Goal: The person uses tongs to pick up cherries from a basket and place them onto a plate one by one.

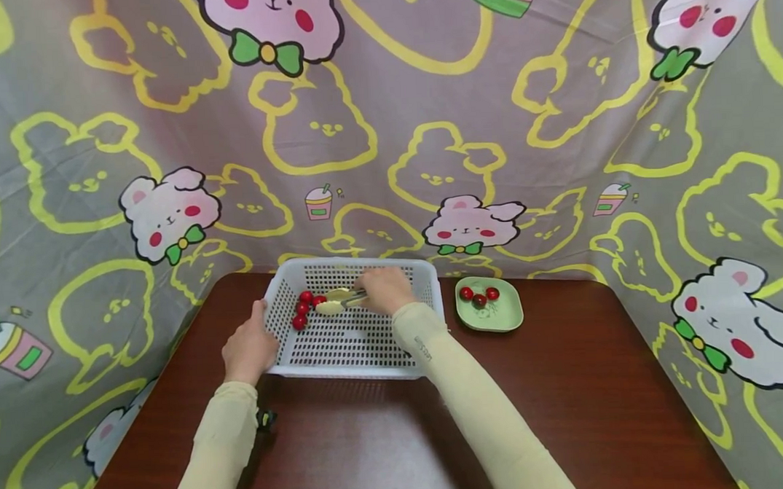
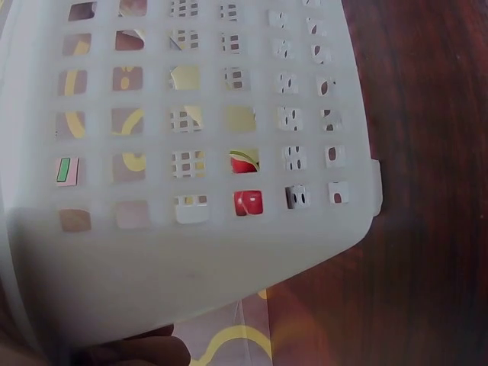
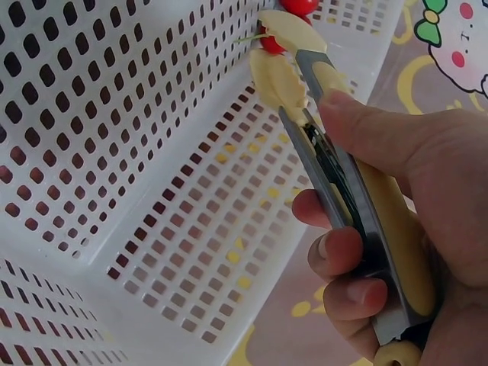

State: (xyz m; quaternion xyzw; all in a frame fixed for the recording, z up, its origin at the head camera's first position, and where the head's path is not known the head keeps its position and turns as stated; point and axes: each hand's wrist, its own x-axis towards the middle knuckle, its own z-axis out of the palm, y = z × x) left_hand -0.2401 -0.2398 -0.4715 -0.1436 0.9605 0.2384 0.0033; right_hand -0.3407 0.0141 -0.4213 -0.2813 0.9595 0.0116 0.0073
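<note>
My right hand (image 1: 385,290) holds a pair of tongs (image 3: 366,206), thumb on one arm and fingers curled round the other. The cream tips reach into a white perforated basket (image 1: 354,370). A small red fruit with a green stem, like a cherry tomato (image 3: 273,43), sits at the tips in the right wrist view; I cannot tell whether they grip it. Several more red fruits (image 1: 299,321) lie at the basket's left side. My left hand (image 1: 248,347) grips the basket's left rim; in the left wrist view its fingers (image 2: 145,349) show below the basket wall (image 2: 191,267).
A light green plate (image 1: 506,316) stands right of the basket with three red fruits (image 1: 479,300) on it. All stand on a brown wooden table (image 1: 581,382). A patterned curtain (image 1: 386,128) hangs behind and along both sides. A small dark object (image 1: 266,419) shows beside the left wrist.
</note>
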